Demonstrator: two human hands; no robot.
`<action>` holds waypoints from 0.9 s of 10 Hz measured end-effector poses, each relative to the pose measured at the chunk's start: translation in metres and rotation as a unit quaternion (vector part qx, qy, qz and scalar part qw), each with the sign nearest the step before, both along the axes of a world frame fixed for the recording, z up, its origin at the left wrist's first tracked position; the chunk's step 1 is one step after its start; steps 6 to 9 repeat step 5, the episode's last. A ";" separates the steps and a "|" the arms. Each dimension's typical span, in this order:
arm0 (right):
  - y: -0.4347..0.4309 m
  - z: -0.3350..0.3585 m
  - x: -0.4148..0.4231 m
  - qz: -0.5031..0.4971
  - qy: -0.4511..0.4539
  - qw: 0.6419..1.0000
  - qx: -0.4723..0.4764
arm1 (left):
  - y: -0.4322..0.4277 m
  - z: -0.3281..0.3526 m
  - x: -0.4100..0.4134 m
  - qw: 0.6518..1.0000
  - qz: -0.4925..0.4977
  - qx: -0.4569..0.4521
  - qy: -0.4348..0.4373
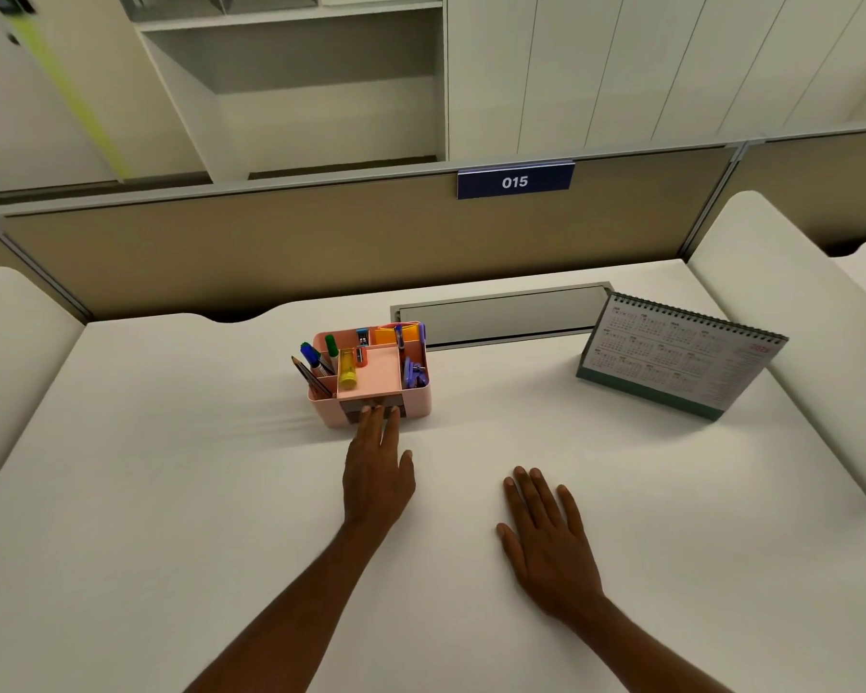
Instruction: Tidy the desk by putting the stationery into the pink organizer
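Pink organizer (418, 400) sits near the middle of a white desk (171, 492), toward the back. It holds pencils (311, 377) and markers (311, 353) on its left, a yellow tube (347, 371) in the centre tray and purple clips (413, 373) on its right. Left hand (376, 472) reaches forward, fingers straight and close together, fingertips touching the organizer's front drawer (353, 411). Right hand (546, 537) lies flat on the desk, fingers spread, holding nothing. A desk calendar (681, 357) stands well apart to the right.

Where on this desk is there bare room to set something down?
Bare desk runs left of the pink organizer, between it and the calendar, and around the flat right hand. Crowded: the organizer's compartments, and its front, where the left hand touches.
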State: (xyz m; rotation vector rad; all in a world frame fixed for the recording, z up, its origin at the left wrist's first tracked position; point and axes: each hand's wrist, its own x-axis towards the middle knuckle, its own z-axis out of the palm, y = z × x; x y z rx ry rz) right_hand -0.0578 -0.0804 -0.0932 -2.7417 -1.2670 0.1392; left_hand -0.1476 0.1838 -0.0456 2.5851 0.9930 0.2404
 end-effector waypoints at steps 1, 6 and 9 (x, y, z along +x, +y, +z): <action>0.000 0.001 -0.001 0.000 0.001 1.000 0.003 | 0.000 0.000 0.001 1.000 -0.001 -0.010 0.001; 0.007 0.022 0.028 0.044 0.089 0.995 -0.029 | -0.025 0.009 -0.008 0.991 -0.065 -0.100 0.067; 0.007 0.022 0.028 0.044 0.089 0.995 -0.029 | -0.025 0.009 -0.008 0.991 -0.065 -0.100 0.067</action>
